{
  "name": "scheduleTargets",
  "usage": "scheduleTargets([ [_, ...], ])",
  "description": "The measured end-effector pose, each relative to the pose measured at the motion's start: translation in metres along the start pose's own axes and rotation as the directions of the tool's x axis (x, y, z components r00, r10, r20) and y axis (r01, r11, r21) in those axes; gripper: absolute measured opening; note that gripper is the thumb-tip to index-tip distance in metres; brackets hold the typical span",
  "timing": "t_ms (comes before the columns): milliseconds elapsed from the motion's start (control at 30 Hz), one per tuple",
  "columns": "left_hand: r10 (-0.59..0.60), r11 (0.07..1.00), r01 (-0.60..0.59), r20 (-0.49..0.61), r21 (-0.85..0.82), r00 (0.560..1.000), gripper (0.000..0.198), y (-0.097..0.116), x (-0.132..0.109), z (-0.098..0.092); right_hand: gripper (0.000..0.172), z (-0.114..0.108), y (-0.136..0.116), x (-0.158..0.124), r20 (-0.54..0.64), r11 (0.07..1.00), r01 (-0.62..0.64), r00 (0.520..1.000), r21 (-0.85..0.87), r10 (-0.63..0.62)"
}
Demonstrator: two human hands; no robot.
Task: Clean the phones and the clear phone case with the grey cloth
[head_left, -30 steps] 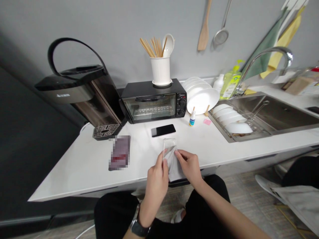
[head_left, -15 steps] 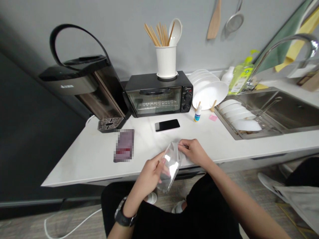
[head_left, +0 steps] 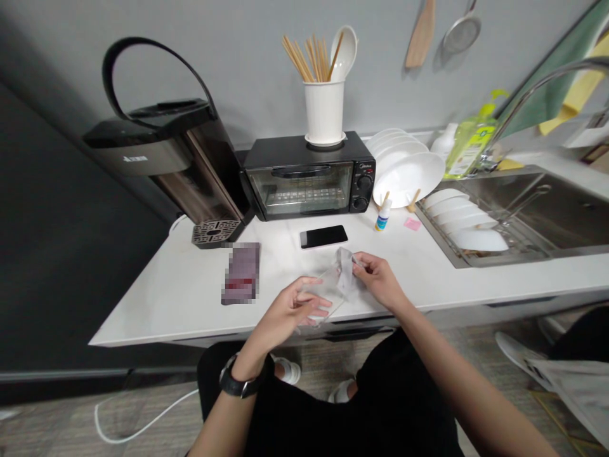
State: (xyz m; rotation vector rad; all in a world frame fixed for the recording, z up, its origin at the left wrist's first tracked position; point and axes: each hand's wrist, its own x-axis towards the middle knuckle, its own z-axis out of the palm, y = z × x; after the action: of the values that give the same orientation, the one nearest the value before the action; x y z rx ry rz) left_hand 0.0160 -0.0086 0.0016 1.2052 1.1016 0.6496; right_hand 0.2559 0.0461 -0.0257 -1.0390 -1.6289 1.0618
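A clear, glossy plastic sleeve (head_left: 335, 289) is held between my two hands over the front of the counter; its exact kind is hard to make out. My left hand (head_left: 297, 304) grips its lower left part, thumb and fingers on either side of it. With a pinch, my right hand (head_left: 375, 273) holds the upper right end, where a whitish, crumpled strip bends upward. Just beyond my hands lies a black-screened phone (head_left: 324, 237). A blurred-out purple item (head_left: 242, 274) rests to the left of them.
Behind are a drink dispenser (head_left: 190, 171), a toaster oven (head_left: 304, 184) bearing a white utensil holder (head_left: 324, 111), and plates (head_left: 409, 174). A small bottle (head_left: 383, 216) and a pink slip (head_left: 412, 223) stand before the plates. The sink (head_left: 547, 203) holds bowls (head_left: 469, 219). Another person's shoe (head_left: 518, 355) shows at right.
The sleeve has tipped up from hanging below the counter edge to lying over it. Its top strip now curls upward at my right hand. My left hand has shifted its fingers.
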Motion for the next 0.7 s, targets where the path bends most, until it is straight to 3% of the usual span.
scheduleTargets([
  [100,0.043,0.999,-0.044,-0.043,-0.001,0.998,0.050,0.000,0.007,-0.006,0.057,-0.006,0.006,0.002,-0.131,0.985,-0.012,0.991,-0.175,-0.012],
  [200,0.217,0.957,-0.188,-0.114,0.223,0.970,0.035,0.002,0.018,-0.010,0.059,-0.010,0.017,0.004,-0.158,0.981,0.001,0.987,-0.194,-0.032],
  [267,0.400,0.829,-0.284,-0.156,0.481,0.903,0.029,0.002,0.026,-0.012,0.061,-0.014,0.025,0.006,-0.225,0.985,-0.002,0.974,-0.172,-0.037],
  [333,0.534,0.650,-0.306,-0.131,0.696,0.835,0.039,-0.004,0.033,-0.013,0.063,-0.018,0.031,0.006,-0.348,0.986,-0.024,0.937,-0.166,-0.036],
  [400,0.573,0.510,-0.313,-0.046,0.801,0.818,0.047,-0.014,0.039,-0.013,0.062,-0.022,0.036,0.006,-0.427,0.974,-0.001,0.899,-0.225,-0.097],
  [467,0.553,0.433,-0.331,0.043,0.838,0.832,0.044,-0.025,0.044,-0.012,0.055,-0.022,0.038,0.005,-0.385,0.918,0.058,0.896,-0.391,-0.221],
  [533,0.522,0.408,-0.342,0.090,0.846,0.848,0.055,-0.032,0.047,-0.011,0.048,-0.016,0.039,0.003,-0.221,0.807,0.121,0.929,-0.578,-0.297],
  [600,0.504,0.407,-0.343,0.105,0.846,0.857,0.067,-0.036,0.048,-0.010,0.042,-0.004,0.037,0.000,-0.087,0.720,0.134,0.961,-0.680,-0.262],
  [700,0.527,0.438,-0.352,0.081,0.827,0.846,0.073,-0.034,0.048,-0.009,0.040,0.024,0.028,-0.010,-0.013,0.673,0.134,0.978,-0.728,-0.209],
])
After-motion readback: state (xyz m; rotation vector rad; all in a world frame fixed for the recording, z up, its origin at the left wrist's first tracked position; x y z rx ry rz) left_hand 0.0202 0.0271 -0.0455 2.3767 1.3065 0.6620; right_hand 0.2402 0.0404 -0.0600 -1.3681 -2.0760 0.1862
